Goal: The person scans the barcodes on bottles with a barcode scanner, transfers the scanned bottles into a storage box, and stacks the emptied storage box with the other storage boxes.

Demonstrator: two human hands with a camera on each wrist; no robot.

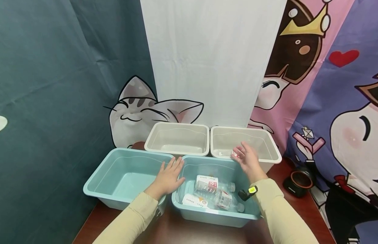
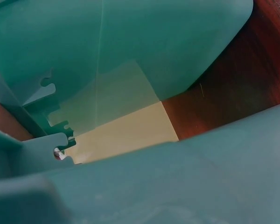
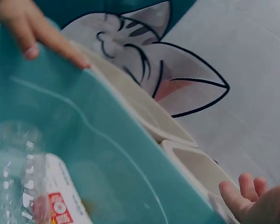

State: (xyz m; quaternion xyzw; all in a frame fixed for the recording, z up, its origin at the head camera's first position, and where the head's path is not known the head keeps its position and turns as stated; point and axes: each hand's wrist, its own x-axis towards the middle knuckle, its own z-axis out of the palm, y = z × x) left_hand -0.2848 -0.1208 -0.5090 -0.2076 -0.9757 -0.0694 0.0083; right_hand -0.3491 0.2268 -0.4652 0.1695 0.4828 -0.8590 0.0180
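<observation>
Clear plastic bottles [image 1: 224, 199] with white labels lie in the right blue tub [image 1: 219, 218], below and between the two hands, apart from all the fingers. From where I stand, the left hand [image 1: 167, 180] rests at the adjoining rims, its fingers straight and slightly spread. Above the right white bin [image 1: 275, 158], the right hand [image 1: 249, 162] has loose, parted fingers; a small red-and-white thing [image 1: 235, 154] shows beside their tips, whether touching I cannot tell.

A reddish-brown table [image 1: 173, 234] bore two blue tubs [image 1: 213, 217] in front and two white tubs [image 1: 180, 135] behind. A black device [image 1: 294, 188] sat at right.
</observation>
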